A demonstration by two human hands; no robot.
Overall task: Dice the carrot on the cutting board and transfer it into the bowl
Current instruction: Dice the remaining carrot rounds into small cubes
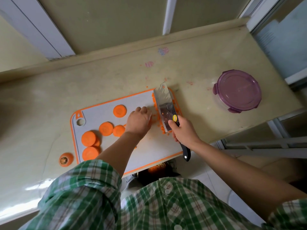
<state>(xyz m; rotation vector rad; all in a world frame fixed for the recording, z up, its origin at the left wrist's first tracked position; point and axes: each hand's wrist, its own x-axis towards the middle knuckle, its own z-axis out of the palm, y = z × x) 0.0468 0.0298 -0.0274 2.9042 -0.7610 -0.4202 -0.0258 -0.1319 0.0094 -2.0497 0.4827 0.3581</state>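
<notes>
Currently our right hand (184,131) grips the cleaver (163,103), centre right; carrot slices (106,128) lie lower left, nearest our left hand (138,121), whose grip we cannot tell.

Both forearms (116,151) bare and reaching forward, plaid sleeves (86,183) pushed up near the elbows. The left hand (139,121) lies palm down, knuckles up, fingers curled under; what they cover is hidden. The right hand (184,131) wraps a cleaver (163,103) by the handle, thumb against the blade.
</notes>
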